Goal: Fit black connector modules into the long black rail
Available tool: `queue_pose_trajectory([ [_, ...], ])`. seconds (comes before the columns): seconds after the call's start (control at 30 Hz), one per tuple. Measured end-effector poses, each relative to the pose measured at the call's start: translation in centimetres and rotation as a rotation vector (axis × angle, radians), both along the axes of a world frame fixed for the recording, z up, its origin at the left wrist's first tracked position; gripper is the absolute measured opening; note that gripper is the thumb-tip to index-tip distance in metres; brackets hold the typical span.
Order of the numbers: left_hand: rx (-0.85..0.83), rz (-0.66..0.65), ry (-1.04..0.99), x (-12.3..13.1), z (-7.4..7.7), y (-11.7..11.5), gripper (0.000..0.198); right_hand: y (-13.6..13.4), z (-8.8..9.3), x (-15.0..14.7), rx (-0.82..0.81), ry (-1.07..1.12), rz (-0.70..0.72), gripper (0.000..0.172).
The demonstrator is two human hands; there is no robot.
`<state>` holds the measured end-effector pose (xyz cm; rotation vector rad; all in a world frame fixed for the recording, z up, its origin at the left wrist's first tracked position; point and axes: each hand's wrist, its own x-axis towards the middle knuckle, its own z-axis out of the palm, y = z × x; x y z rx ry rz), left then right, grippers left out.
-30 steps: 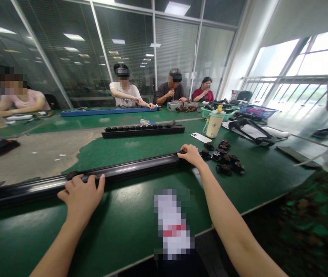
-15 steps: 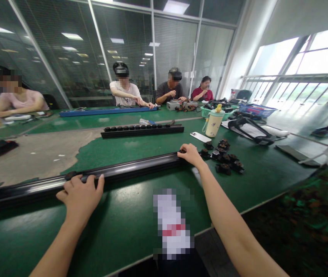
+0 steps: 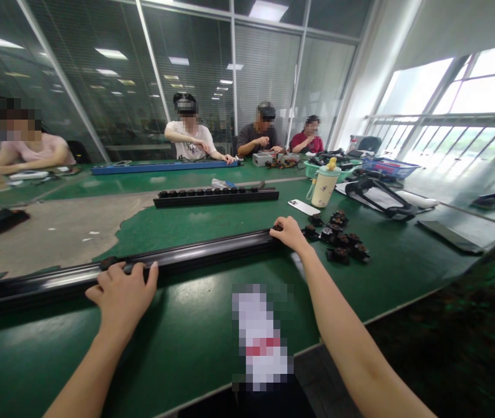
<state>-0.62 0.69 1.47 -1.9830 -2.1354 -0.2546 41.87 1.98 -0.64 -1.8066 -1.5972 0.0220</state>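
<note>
A long black channel-shaped rail [image 3: 203, 251] lies across the table, running from the left edge to my right hand. My left hand [image 3: 123, 293] rests curled over its near side, fingers and thumb gripping the rail. A small dark lump [image 3: 108, 263] sits on the rail just beyond those fingers. At the right end of the rail, my right hand [image 3: 289, 235] is closed, thumb and fingers pinching a small black part [image 3: 277, 227]; most of it is hidden by the fingers. Several similar small black parts [image 3: 338, 239] with brownish faces lie loose to the right of that hand.
Farther back lies another black rail [image 3: 216, 199] with a row of dark parts along it. A white phone [image 3: 303, 207] and a cream cup [image 3: 323, 187] stand beyond the loose parts. Baskets [image 3: 389, 170] are at back right. Co-workers sit across the green table [image 3: 195, 325].
Both hands stay in place on the rail and the small part. The whole view has shifted very slightly. Across the table, a co-worker's arm has moved a little.
</note>
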Motion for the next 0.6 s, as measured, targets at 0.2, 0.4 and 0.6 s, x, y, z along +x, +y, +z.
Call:
queue_pose_trajectory([
  [0.2, 0.06, 0.032, 0.055, -0.05, -0.36, 0.18, 0.064, 0.05, 0.05, 0.27, -0.031, -0.047, 0.0, 0.011],
  [0.4, 0.059, 0.024, 0.047, -0.09, -0.35, 0.16, 0.064, -0.05, 0.16, 0.3, -0.041, -0.059, -0.002, 0.011],
  [0.6, 0.059, 0.026, 0.05, -0.09, -0.41, 0.14, 0.063, -0.12, 0.26, 0.28, -0.042, -0.073, -0.008, 0.011],
])
